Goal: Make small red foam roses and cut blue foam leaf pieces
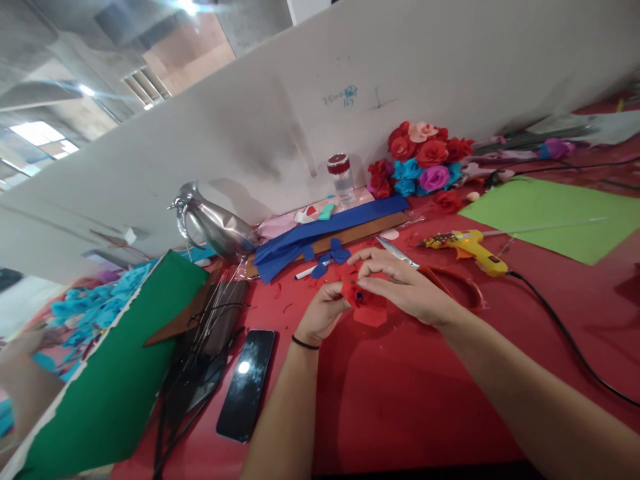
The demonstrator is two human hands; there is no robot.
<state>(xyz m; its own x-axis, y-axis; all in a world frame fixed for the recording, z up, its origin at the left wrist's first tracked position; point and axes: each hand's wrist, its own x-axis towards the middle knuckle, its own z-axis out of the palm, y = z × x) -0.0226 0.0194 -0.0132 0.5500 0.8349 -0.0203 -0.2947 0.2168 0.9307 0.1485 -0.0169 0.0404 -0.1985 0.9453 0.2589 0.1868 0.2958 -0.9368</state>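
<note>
One flower [353,297] pinched in left hand [321,316], right hand [403,287] against it, grip unclear, glue gun [473,252] at two o'clock.

Over the red table [425,400], the left hand [327,312] is pinching a red paper flower [351,294] and the right hand [400,285] is touching it. A phone [246,387] is lying toward the near left corner; a steel jug [220,223] and paper roses [431,153] are lining the far edge.

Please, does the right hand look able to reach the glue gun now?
Probably yes: the glue gun lies close by the right hand, with just the low-lying scissors between. However, that hand is busy at the red flower.
</note>
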